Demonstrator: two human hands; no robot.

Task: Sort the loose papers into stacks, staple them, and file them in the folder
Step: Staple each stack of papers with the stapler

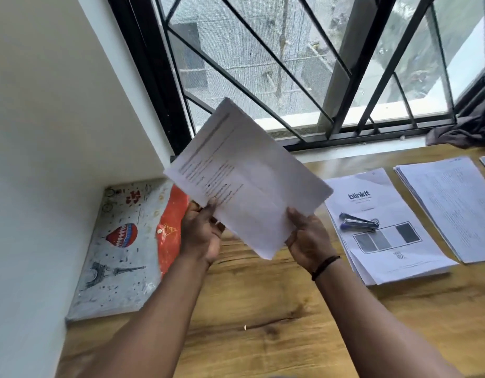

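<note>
Above wooden desk point(263, 309), both hands point(202, 236) point(308, 238) pinch tilted paper sheaf point(244, 181), long axis upper-left to lower-right.

The folder point(121, 249) lies left on the desk point(263, 309), stapler point(358, 222) atop the right-hand stack point(386, 241).

Both hands point(202, 236) holding paper stack point(246, 184) above wooden desk point(263, 309)

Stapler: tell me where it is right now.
In the head view, the stapler lies right of the right hand, on the blinkit stack on the table.
</note>
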